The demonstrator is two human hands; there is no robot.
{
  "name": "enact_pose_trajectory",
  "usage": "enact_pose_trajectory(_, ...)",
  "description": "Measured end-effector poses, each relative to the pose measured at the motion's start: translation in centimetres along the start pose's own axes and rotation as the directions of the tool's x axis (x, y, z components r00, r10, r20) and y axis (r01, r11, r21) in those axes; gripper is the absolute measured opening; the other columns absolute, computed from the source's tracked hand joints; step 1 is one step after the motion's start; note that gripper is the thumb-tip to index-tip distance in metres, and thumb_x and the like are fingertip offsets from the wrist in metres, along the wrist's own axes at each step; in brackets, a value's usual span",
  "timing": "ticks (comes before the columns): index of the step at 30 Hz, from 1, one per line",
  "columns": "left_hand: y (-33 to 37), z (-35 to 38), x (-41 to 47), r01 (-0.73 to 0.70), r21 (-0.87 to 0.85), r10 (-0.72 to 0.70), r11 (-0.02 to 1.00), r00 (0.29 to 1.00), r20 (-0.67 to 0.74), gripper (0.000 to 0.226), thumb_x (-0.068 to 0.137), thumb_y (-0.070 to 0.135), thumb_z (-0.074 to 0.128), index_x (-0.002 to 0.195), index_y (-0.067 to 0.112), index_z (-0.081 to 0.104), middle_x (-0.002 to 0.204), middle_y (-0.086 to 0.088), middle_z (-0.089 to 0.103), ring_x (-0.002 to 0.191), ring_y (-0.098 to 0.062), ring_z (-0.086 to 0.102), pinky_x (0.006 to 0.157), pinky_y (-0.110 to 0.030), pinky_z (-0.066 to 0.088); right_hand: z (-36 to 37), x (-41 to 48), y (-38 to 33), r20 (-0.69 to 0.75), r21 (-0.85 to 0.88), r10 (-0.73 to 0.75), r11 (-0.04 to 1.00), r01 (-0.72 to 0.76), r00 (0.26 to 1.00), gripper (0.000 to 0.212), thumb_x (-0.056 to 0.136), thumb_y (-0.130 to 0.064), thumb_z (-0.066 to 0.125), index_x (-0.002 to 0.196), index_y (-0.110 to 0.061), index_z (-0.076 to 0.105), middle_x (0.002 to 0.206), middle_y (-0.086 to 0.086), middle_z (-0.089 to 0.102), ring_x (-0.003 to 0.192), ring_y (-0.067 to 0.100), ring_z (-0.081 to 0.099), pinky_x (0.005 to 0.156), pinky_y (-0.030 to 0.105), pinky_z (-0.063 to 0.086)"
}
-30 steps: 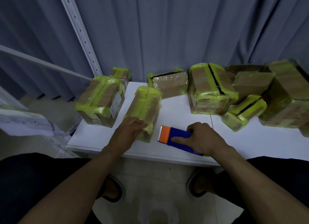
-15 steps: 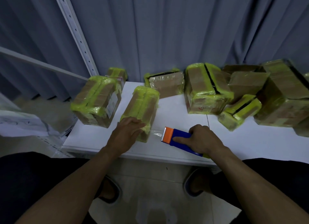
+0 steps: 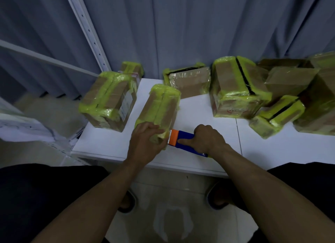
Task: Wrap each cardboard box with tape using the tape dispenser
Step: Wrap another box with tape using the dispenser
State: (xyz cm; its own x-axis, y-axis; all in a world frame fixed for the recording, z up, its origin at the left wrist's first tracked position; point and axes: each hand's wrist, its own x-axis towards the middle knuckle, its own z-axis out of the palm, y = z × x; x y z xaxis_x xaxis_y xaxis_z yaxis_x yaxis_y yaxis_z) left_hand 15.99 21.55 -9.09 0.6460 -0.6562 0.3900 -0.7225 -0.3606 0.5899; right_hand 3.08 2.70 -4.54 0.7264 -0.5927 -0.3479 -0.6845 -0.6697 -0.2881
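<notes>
In the head view, a long cardboard box (image 3: 159,106), banded in yellow-green tape, is seen lying on the white desk (image 3: 199,115) near its front edge, its far end pointed toward the curtain (image 3: 181,25). The near end of this box is grasped by the left hand (image 3: 145,143), the fingers being curled over its top and the thumb laid against the end face. The tape dispenser (image 3: 183,140), blue with an orange head, is held flat on the desk by the right hand (image 3: 208,141); the fingers are clenched around the blue body and the index finger is stretched along its near side. The orange head is set against the lower right corner of the box, just beside the left thumb, so that the dispenser lies between the two hands. Whether tape is drawn out at the head cannot be told. A bulkier taped box (image 3: 108,101) is seen at the left edge of the desk, with a small one (image 3: 131,68) behind it. A flat box (image 3: 188,81) is leaned against the curtain at the back, and a tall taped box (image 3: 233,86) stands to its right. Further right, several more boxes (image 3: 290,97) are piled close together. A white perforated post (image 3: 87,28) is seen slanting up on the left. Below the desk edge, both forearms, dark-clothed knees and two shoes on a pale floor (image 3: 172,215) are shown.
</notes>
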Motion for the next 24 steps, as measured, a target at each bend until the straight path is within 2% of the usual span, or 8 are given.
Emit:
enact_pose_trajectory(5, 0.1, 0.8, 0.0, -0.029, 0.043, 0.031, 0.999, 0.998, -0.045, 0.037, 0.069, 0.041, 0.083, 0.096, 0.018, 0.074, 0.101, 0.002, 0.062, 0.101, -0.019, 0.056, 0.079, -0.043, 0.052, 0.0, -0.3, -1.0, -0.025, -0.083, -0.005, 0.997, 0.003, 1.000, 0.066, 0.079, -0.080, 0.063, 0.075, -0.016, 0.045, 0.077, -0.001, 0.051, 0.073, 0.023, 0.059, 0.063, 0.032, 0.046)
enact_pose_trajectory(7, 0.1, 0.8, 0.2, -0.020, 0.077, 0.024, 0.997, 0.999, -0.047, 0.038, 0.066, 0.040, 0.088, 0.095, 0.019, 0.073, 0.099, 0.003, 0.060, 0.100, -0.020, 0.054, 0.076, -0.043, 0.052, 0.2, -0.8, -1.4, -0.063, -0.184, -0.033, 0.983, 0.021, 0.997, 0.064, 0.084, -0.078, 0.059, 0.085, -0.014, 0.051, 0.085, 0.000, 0.054, 0.086, 0.026, 0.064, 0.067, 0.032, 0.044)
enact_pose_trajectory(10, 0.7, 0.6, 0.4, -0.025, 0.102, 0.029, 0.994, 0.999, -0.039, 0.032, 0.070, 0.039, 0.087, 0.093, 0.022, 0.073, 0.096, 0.006, 0.059, 0.095, -0.020, 0.052, 0.073, -0.043, 0.051, 0.5, -0.9, -2.0, -0.120, -0.361, -0.103, 0.931, 0.053, 0.987, 0.057, 0.093, -0.071, 0.054, 0.108, -0.016, 0.061, 0.108, 0.004, 0.065, 0.102, 0.027, 0.066, 0.072, 0.032, 0.039)
enact_pose_trajectory(12, 0.9, 0.7, 0.3, -0.032, 0.122, 0.036, 0.992, 0.999, -0.035, 0.027, 0.072, 0.039, 0.085, 0.091, 0.024, 0.072, 0.094, 0.007, 0.058, 0.093, -0.020, 0.051, 0.072, -0.043, 0.050, 0.5, -0.5, -1.8, -0.115, -0.336, -0.062, 0.942, 0.020, 0.991, 0.056, 0.093, -0.070, 0.054, 0.108, -0.016, 0.061, 0.113, 0.005, 0.066, 0.104, 0.028, 0.065, 0.074, 0.033, 0.039)
enact_pose_trajectory(14, 1.0, 0.3, 0.2, 0.031, 0.141, -0.024, 0.990, 0.998, -0.050, 0.028, 0.070, 0.038, 0.085, 0.090, 0.025, 0.070, 0.094, 0.008, 0.055, 0.094, -0.019, 0.049, 0.072, -0.045, 0.050, 0.5, -0.4, -1.5, -0.094, -0.284, -0.027, 0.959, -0.001, 0.995, 0.054, 0.093, -0.071, 0.053, 0.097, -0.017, 0.054, 0.109, 0.006, 0.066, 0.098, 0.028, 0.064, 0.073, 0.033, 0.040)
enact_pose_trajectory(17, 0.4, -0.4, 0.4, 0.129, 0.157, -0.117, 0.979, 0.990, -0.081, 0.029, 0.067, 0.037, 0.085, 0.088, 0.026, 0.068, 0.092, 0.010, 0.051, 0.094, -0.017, 0.044, 0.074, -0.046, 0.049, 0.4, -0.9, -1.1, -0.060, -0.196, 0.025, 0.980, -0.036, 0.998, 0.059, 0.091, -0.074, 0.053, 0.086, -0.016, 0.049, 0.092, 0.003, 0.061, 0.080, 0.025, 0.056, 0.069, 0.033, 0.043)
enact_pose_trajectory(20, 0.5, -1.1, 0.5, 0.149, 0.151, -0.140, 0.977, 0.988, -0.067, 0.033, 0.069, 0.042, 0.087, 0.092, 0.025, 0.070, 0.094, 0.012, 0.048, 0.097, -0.017, 0.044, 0.077, -0.045, 0.048, -0.4, -1.6, -1.2, -0.080, -0.090, 0.065, 0.993, -0.072, 0.995, 0.064, 0.086, -0.080, 0.053, 0.074, -0.017, 0.044, 0.075, -0.001, 0.049, 0.069, 0.022, 0.055, 0.064, 0.032, 0.045)
enact_pose_trajectory(24, 2.2, -2.6, 0.6, 0.097, 0.246, -0.128, 0.964, 0.986, 0.111, 0.040, 0.075, 0.048, 0.079, 0.107, 0.026, 0.067, 0.108, 0.009, 0.054, 0.108, -0.018, 0.045, 0.085, -0.043, 0.046, -1.7, -2.6, -2.1, -0.092, 0.012, 0.073, 0.997, -0.072, 0.993, 0.071, 0.079, -0.085, 0.056, 0.075, -0.014, 0.050, 0.074, 0.003, 0.057, 0.065, 0.021, 0.060, 0.062, 0.034, 0.052)
